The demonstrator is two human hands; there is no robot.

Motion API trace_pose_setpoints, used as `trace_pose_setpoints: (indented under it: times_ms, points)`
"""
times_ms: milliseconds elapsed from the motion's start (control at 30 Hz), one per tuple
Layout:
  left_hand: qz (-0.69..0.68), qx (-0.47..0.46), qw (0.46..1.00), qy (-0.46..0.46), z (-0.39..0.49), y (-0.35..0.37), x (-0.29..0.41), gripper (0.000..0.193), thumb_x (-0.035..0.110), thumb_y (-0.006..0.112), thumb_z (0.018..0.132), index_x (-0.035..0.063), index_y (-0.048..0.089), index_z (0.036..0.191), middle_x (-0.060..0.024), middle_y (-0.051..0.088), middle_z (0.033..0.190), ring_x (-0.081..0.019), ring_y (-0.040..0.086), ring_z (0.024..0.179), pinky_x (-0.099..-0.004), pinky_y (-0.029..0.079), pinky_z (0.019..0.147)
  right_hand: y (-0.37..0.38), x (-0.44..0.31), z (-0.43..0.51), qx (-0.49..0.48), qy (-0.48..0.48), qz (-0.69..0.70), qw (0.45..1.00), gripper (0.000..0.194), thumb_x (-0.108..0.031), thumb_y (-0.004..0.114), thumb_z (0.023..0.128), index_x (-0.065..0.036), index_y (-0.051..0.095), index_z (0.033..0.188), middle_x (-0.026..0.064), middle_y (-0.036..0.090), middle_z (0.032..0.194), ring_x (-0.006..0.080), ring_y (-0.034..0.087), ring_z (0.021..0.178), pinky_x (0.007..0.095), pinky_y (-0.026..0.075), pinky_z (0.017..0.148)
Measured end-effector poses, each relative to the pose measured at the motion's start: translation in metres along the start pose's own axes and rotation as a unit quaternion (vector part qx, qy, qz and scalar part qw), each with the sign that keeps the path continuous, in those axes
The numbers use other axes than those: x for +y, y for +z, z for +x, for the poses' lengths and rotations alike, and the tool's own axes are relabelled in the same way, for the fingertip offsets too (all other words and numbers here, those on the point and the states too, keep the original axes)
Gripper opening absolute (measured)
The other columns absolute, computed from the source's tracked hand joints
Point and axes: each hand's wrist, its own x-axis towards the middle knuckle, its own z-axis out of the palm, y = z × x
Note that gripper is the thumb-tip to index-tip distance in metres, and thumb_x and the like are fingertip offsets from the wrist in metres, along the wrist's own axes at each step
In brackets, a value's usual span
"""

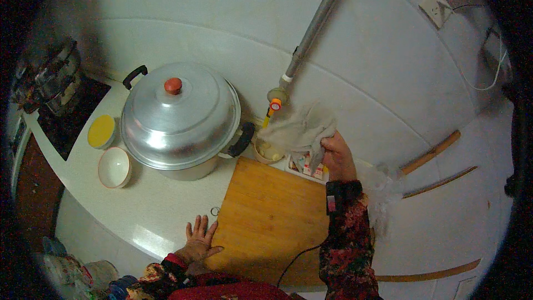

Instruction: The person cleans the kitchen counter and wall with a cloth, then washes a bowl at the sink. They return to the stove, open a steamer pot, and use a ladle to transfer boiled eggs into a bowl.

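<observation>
My right hand (339,156) grips a crumpled, pale grey cloth (297,129), raised above the back of the counter. The cloth hangs over a small bowl (259,157) and a white tray (286,168), partly hiding both. Pale lumps lie in the bowl, and packets bearing writing lie in the tray. My left hand (199,239) rests flat with fingers spread, its thumb at the left edge of a wooden cutting board (270,216). A small metal ring (215,211) shows at the board's edge, just above the fingertips.
A large aluminium pot with a domed lid (183,116) and black handles stands left of the board. Beside it are a white bowl (115,167) and a yellow-topped bowl (102,131). A grey pipe (318,25) with a yellow valve (275,106) descends the wall. Cookware (60,77) stands far left.
</observation>
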Motion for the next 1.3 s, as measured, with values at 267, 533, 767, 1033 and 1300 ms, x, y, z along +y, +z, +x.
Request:
trace_pose_setpoints:
  times_ms: [267,533,767,1033,1300]
  points:
    - [0.069,-0.018,0.997,-0.032,0.007,0.002,0.004,0.095,0.071,0.044,0.079,0.0172,0.007,0.147,-0.0239,-0.003,0.15,-0.0423,-0.008,0.138,-0.065,-0.001,0.103,-0.052,0.025,0.006,0.11,0.071,-0.109,0.985,0.038,-0.025,0.059,0.085,0.003,0.054,0.11,0.0104,0.062,0.099,0.0191,0.059,0.095,0.0331,0.047,0.083]
    - [0.043,-0.044,0.997,-0.052,0.004,0.011,0.012,0.098,0.075,0.042,0.078,0.0168,0.005,0.147,-0.024,-0.005,0.15,-0.0406,-0.011,0.138,-0.0636,-0.004,0.103,-0.03,0.034,0.028,0.188,0.074,-0.263,0.943,0.043,-0.01,0.057,0.082,-0.003,0.05,0.124,0.0121,0.06,0.11,0.0229,0.058,0.098,0.0314,0.045,0.088]
    - [0.032,-0.054,0.996,-0.055,0.019,0.001,0.023,0.1,0.076,0.041,0.077,0.0151,0.005,0.147,-0.0263,-0.006,0.149,-0.0434,-0.012,0.137,-0.0644,-0.004,0.103,-0.051,0.036,0.058,0.084,-0.128,-0.534,0.831,0.068,0.004,0.05,0.074,-0.016,0.038,0.138,0.013,0.052,0.119,0.0294,0.056,0.102,0.0322,0.044,0.087]
    - [0.014,-0.056,0.996,-0.061,0.029,0.005,0.021,0.099,0.076,0.04,0.077,0.0139,0.006,0.147,-0.0278,-0.005,0.148,-0.0447,-0.011,0.137,-0.0643,-0.004,0.102,-0.046,0.02,0.101,0.045,-0.182,-0.679,0.71,0.073,0.004,0.053,0.074,-0.028,0.037,0.138,0.0132,0.047,0.094,0.0353,0.055,0.077,0.0445,0.048,0.066]
    - [0.015,-0.067,0.995,-0.066,0.032,0.0,0.016,0.1,0.076,0.042,0.076,0.0136,0.008,0.147,-0.0268,-0.006,0.149,-0.0437,-0.012,0.137,-0.063,-0.006,0.103,-0.057,0.025,0.116,0.029,-0.176,-0.674,0.717,0.075,0.006,0.054,0.071,-0.029,0.039,0.136,0.0126,0.05,0.095,0.0345,0.056,0.079,0.043,0.049,0.069]
